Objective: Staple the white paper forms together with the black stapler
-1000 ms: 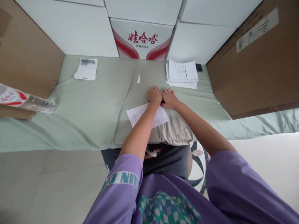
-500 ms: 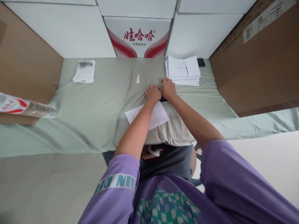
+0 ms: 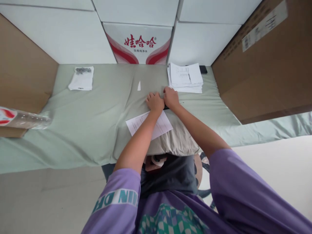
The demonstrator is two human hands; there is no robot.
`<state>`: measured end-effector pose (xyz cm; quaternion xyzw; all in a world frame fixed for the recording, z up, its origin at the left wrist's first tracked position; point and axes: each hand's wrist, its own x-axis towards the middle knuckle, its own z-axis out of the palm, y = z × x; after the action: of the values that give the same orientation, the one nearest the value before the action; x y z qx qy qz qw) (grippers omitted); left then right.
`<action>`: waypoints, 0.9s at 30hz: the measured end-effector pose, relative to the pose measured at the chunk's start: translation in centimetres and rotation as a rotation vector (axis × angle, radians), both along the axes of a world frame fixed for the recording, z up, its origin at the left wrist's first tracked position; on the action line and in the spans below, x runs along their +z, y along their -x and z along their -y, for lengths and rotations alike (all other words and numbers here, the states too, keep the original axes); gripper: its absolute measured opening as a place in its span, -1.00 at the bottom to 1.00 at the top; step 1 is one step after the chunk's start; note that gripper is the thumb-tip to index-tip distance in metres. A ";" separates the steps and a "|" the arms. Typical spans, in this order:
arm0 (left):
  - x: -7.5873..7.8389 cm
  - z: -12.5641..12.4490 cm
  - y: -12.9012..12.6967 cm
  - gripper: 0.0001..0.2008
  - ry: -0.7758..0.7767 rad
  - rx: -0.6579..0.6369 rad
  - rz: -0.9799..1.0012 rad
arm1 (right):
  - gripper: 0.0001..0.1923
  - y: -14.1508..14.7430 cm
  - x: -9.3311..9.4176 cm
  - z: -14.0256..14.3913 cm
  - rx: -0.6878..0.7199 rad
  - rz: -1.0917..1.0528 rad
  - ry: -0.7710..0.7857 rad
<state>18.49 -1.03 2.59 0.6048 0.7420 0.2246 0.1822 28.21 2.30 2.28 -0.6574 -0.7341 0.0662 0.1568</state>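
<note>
My left hand (image 3: 155,101) rests palm down on the green cloth, its fingers spread. Close beside it, my right hand (image 3: 171,97) is closed with the fingers curled down, and its fingertips are hidden. A dark object (image 3: 166,107) shows partly under and between the two hands; its kind is hidden. Under my left forearm lies a printed sheet of paper (image 3: 162,126). A stack of printed papers (image 3: 186,77) sits just beyond my right hand. A small white paper scrap (image 3: 139,86) lies on the cloth ahead of my left hand.
White cartons (image 3: 138,31) line the back. Brown cardboard boxes stand at the right (image 3: 265,71) and left (image 3: 21,65). A clear plastic bottle (image 3: 29,120) and a white packet (image 3: 81,79) are on the left. A black flat object (image 3: 203,69) lies behind the papers.
The view has shifted a little, so everything sits slightly further left and lower. My right hand's fingers look more curled; both hands stay at the same spot on the cloth.
</note>
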 end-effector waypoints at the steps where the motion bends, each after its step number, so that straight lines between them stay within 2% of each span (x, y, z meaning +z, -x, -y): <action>1: 0.0 -0.1 0.0 -0.66 0.014 0.004 0.000 | -0.70 -0.4 0.1 0.2 0.032 -0.033 -0.010; 6: 0.0 -0.9 -0.1 -0.70 0.085 0.007 0.015 | -0.70 -3.3 -0.3 2.7 0.322 -0.070 -0.123; 10: 1.0 -0.9 -0.1 -0.71 0.096 0.044 0.081 | -0.56 -5.3 -1.5 4.8 0.416 -0.066 -0.188; 12: 1.5 0.6 0.1 -0.70 0.031 0.077 0.121 | -0.47 -5.8 -1.7 5.0 0.475 -0.089 -0.189; 15: 1.3 5.4 0.6 -0.60 -0.134 0.041 0.081 | -0.39 -6.0 -1.5 4.8 0.546 -0.103 -0.160; 16: 0.8 7.5 0.8 -0.50 -0.154 -0.003 0.038 | -0.39 -5.9 -1.4 4.7 0.546 -0.112 -0.149; 19: -1.1 13.1 1.9 -0.20 -0.122 -0.252 -0.082 | -0.44 -5.8 -1.3 4.9 0.489 -0.175 -0.122; 21: -2.3 15.1 3.1 -0.14 -0.078 -0.351 -0.116 | -0.47 -5.8 -1.4 5.3 0.422 -0.238 -0.119; 23: -2.9 15.3 4.8 -0.17 -0.061 -0.400 -0.132 | -0.50 -5.9 -1.4 5.9 0.329 -0.331 -0.127; 27: -2.4 12.5 8.3 -0.25 -0.079 -0.428 -0.126 | -0.54 -6.6 -1.1 7.4 0.144 -0.569 -0.153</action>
<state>10.14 -13.49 0.20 0.7681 0.5972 0.1713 0.1550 34.77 -5.13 1.14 -0.5452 -0.7082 0.2031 0.4000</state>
